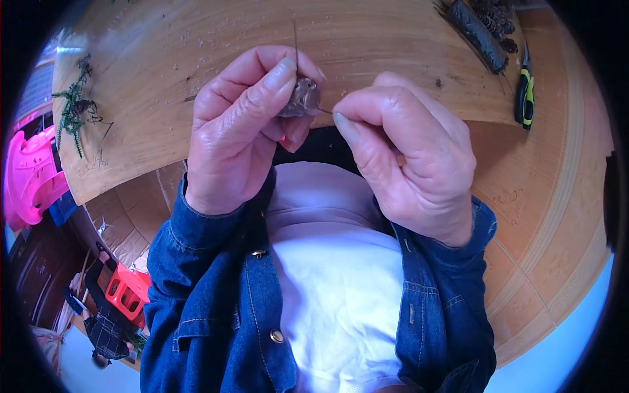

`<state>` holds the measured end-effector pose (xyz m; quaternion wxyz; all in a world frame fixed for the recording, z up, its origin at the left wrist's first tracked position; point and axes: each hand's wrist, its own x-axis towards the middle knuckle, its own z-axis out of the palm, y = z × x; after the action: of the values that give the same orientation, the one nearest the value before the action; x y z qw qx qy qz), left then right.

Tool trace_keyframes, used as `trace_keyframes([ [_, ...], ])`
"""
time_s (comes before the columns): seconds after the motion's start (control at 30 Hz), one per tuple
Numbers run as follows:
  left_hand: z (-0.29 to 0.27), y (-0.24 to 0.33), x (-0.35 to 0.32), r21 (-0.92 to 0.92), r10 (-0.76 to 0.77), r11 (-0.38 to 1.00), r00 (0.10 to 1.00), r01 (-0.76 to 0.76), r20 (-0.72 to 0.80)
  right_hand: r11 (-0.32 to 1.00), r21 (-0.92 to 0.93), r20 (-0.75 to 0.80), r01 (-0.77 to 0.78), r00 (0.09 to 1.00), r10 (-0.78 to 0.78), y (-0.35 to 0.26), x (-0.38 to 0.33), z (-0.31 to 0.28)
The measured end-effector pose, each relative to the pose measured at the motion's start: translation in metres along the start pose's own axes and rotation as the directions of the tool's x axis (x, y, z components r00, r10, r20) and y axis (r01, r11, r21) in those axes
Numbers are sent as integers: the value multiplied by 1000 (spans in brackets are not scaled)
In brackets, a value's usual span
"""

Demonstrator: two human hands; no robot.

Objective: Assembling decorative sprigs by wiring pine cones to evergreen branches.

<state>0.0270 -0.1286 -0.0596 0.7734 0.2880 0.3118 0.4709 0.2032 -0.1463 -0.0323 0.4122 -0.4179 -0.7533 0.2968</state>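
Above the near edge of the wooden table, my left hand [242, 121] is closed around a small, shiny brown lump [303, 98], thumb and fingers pressing on its sides. What the lump is made of I cannot make out. A thin brown wire [295, 40] stands straight up out of the left hand's grip, beside the thumb. On the lump's right side, a short end of thin wire [325, 111] runs to my right hand [413, 147]. The right thumb and forefinger pinch that end; its other fingers are curled in.
On the wooden table [380, 39] lie a green sprig [73, 105] at left, a bundle of dark wires [477, 34] and pine cones [495, 16] at far right. Pliers [524, 95] lie by the right edge. Pink chair [29, 173], red stool [126, 295] and another person [108, 331] are left.
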Motion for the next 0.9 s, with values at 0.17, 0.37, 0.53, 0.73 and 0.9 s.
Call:
trace_keyframes([
  [0.17, -4, -4, -2, 218, -12, 976, 993, -13, 115, 995, -88, 197, 38, 980, -20, -4, 3, -22],
  [0.37, 3, -9, -3, 46, -64, 997, 988, 58, 139, 997, -60, 323, 42, 946, -20, -4, 8, -32],
  [0.53, 9, -13, -4, -134, -194, 969, 974, 208, 113, 995, 35, 375, -96, 924, 76, -4, 10, -39],
  [0.73, 10, -15, -2, 78, -121, 990, 986, 113, 110, 984, -14, 459, -178, 873, 164, -5, 16, -51],
  [0.9, 5, -15, -3, -123, -271, 948, 945, 295, 184, 985, 40, 463, -170, 876, 132, -2, 16, -49],
])
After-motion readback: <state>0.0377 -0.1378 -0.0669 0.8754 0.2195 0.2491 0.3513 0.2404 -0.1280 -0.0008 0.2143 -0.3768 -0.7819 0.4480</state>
